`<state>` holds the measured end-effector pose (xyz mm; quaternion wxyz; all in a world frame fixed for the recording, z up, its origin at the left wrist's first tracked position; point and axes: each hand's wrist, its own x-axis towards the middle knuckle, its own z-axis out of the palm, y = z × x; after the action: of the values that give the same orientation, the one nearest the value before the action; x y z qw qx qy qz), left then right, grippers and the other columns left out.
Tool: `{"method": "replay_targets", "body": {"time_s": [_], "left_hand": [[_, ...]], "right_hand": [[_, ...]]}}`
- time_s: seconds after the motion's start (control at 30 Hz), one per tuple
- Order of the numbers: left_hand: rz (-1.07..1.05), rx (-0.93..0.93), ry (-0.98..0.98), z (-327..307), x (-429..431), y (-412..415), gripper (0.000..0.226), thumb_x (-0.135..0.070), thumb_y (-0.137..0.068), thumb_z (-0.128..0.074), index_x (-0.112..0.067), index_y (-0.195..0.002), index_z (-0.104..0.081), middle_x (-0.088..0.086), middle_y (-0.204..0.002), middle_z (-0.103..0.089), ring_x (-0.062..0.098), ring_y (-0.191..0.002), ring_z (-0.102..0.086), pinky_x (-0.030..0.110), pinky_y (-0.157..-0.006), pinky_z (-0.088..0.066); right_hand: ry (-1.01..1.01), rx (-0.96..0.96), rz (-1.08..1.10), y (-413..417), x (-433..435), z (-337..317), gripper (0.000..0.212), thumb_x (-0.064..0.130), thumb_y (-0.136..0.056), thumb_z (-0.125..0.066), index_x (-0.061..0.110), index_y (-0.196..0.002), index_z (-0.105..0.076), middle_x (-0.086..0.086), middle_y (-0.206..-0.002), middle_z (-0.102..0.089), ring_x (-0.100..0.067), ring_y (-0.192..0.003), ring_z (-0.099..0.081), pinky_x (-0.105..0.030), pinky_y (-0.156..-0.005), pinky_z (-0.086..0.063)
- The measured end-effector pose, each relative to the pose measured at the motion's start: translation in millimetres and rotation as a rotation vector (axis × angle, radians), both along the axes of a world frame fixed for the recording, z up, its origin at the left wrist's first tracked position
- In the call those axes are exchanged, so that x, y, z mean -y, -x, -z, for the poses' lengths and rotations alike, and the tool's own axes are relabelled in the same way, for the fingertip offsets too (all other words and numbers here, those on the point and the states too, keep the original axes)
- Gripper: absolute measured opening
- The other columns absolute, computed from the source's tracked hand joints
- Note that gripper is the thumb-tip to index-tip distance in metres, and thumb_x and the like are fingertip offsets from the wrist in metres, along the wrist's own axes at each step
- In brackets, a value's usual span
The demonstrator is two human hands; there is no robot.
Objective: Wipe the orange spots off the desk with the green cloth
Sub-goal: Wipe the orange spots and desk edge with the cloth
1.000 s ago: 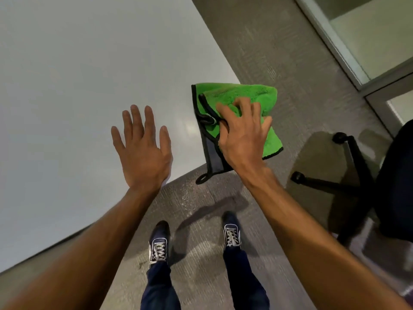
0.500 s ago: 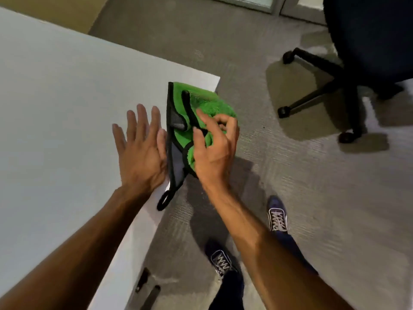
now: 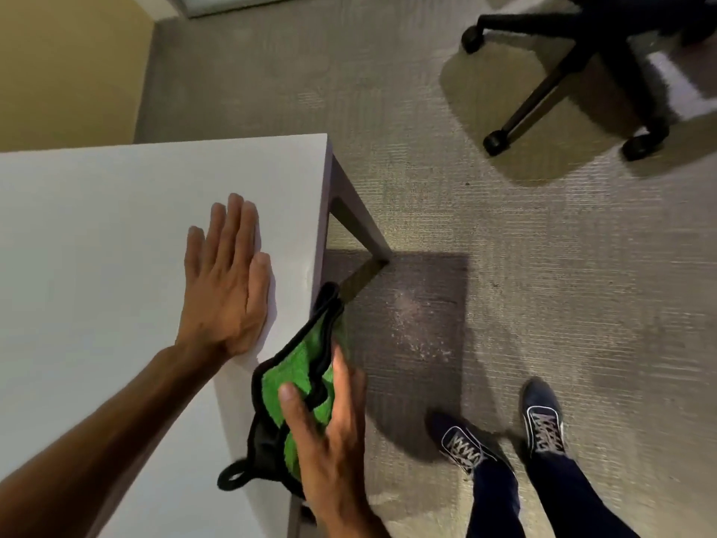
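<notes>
The green cloth (image 3: 298, 378), edged in black with a small loop, is bunched in my right hand (image 3: 329, 432) at the desk's right edge, partly hanging off the side. My left hand (image 3: 227, 281) lies flat, fingers together, on the white desk (image 3: 97, 246) near its right edge, just left of the cloth. I see no orange spots on the visible part of the desk.
The desk's corner and grey leg (image 3: 359, 223) are at the centre. A black office chair base (image 3: 562, 71) with castors stands on the grey carpet at the upper right. My two dark shoes (image 3: 500, 429) are on the floor at the lower right. A yellow wall (image 3: 58, 64) is behind the desk.
My view has swung so the desk corner now sits at the centre. My right hand has pulled the cloth back along the edge towards me. My left hand has settled flat on the desk.
</notes>
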<state>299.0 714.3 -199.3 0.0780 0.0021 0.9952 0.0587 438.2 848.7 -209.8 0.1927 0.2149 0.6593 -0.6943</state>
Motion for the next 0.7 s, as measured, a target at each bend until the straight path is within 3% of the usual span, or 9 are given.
{"method": "replay_targets", "body": {"time_s": [0.13, 0.2, 0.3, 0.37, 0.43, 0.47, 0.53, 0.7], "left_hand": [[0.017, -0.031, -0.027, 2, 2, 4, 0.064, -0.035, -0.106, -0.011, -0.015, -0.166, -0.002, 0.001, -0.175, 0.006, 0.018, -0.162, 0.009, 0.049, -0.131, 0.002], [0.022, -0.032, -0.024, 2, 2, 4, 0.064, -0.034, -0.107, -0.012, -0.015, -0.166, -0.002, 0.002, -0.175, 0.006, 0.018, -0.162, 0.009, 0.050, -0.131, 0.001], [0.030, -0.048, -0.035, 3, 3, 4, 0.063, -0.031, -0.107, -0.015, -0.012, -0.166, -0.004, 0.004, -0.176, 0.004, 0.021, -0.163, 0.007, 0.051, -0.131, 0.001], [0.038, -0.056, -0.042, 4, 3, 4, 0.063, -0.032, -0.107, -0.014, -0.011, -0.166, -0.005, 0.005, -0.176, 0.003, 0.022, -0.163, 0.006, 0.052, -0.131, 0.000], [0.043, -0.065, -0.041, 4, 5, 4, 0.063, -0.032, -0.107, -0.013, -0.010, -0.166, -0.007, 0.006, -0.176, 0.001, 0.022, -0.163, 0.004, 0.053, -0.131, -0.002], [0.048, -0.071, -0.037, 4, 6, 3, 0.063, -0.032, -0.107, -0.013, -0.010, -0.166, -0.008, 0.007, -0.175, -0.001, 0.023, -0.163, 0.003, 0.054, -0.131, -0.004], [0.057, -0.072, -0.028, 4, 8, 4, 0.064, -0.032, -0.107, -0.013, -0.008, -0.166, -0.010, 0.008, -0.175, -0.002, 0.025, -0.163, 0.001, 0.054, -0.131, -0.004], [0.056, -0.066, -0.038, 4, 6, 4, 0.065, -0.033, -0.106, -0.013, -0.008, -0.166, -0.010, 0.010, -0.175, -0.002, 0.026, -0.163, 0.002, 0.053, -0.131, -0.002]], "right_hand": [[-0.063, -0.057, 0.055, 7, 9, -1, 0.056, 0.075, -0.086, -0.048, 0.082, -0.130, -0.014, 0.058, -0.128, -0.012, 0.023, -0.132, -0.021, 0.001, -0.096, -0.029], [-0.121, -0.104, 0.066, 11, 12, -1, 0.054, 0.069, -0.091, -0.046, 0.079, -0.133, -0.013, 0.052, -0.135, -0.015, 0.014, -0.136, -0.026, -0.009, -0.104, -0.032], [-0.186, -0.134, 0.052, 28, 13, -3, 0.054, 0.070, -0.093, -0.038, 0.071, -0.142, -0.016, 0.050, -0.141, -0.011, 0.015, -0.137, -0.023, -0.026, -0.108, -0.041], [-0.218, -0.193, 0.078, 51, 12, -2, 0.057, 0.061, -0.096, -0.040, 0.051, -0.151, -0.027, 0.028, -0.149, -0.030, -0.001, -0.138, -0.035, -0.036, -0.105, -0.047], [-0.252, -0.263, 0.106, 86, 9, 0, 0.058, 0.049, -0.100, -0.048, 0.029, -0.153, -0.037, -0.003, -0.143, -0.045, -0.022, -0.131, -0.048, -0.047, -0.103, -0.048], [-0.272, -0.288, 0.127, 108, 8, 1, 0.058, 0.042, -0.100, -0.053, 0.022, -0.152, -0.040, -0.010, -0.138, -0.049, -0.028, -0.128, -0.050, -0.049, -0.103, -0.046], [-0.303, -0.315, 0.157, 149, 6, 4, 0.056, 0.030, -0.099, -0.059, 0.015, -0.150, -0.044, -0.016, -0.132, -0.051, -0.032, -0.124, -0.051, -0.051, -0.102, -0.044], [-0.335, -0.347, 0.135, 167, 3, 8, 0.056, 0.029, -0.100, -0.059, 0.016, -0.151, -0.043, -0.014, -0.129, -0.051, -0.029, -0.121, -0.051, -0.051, -0.101, -0.046]]}}
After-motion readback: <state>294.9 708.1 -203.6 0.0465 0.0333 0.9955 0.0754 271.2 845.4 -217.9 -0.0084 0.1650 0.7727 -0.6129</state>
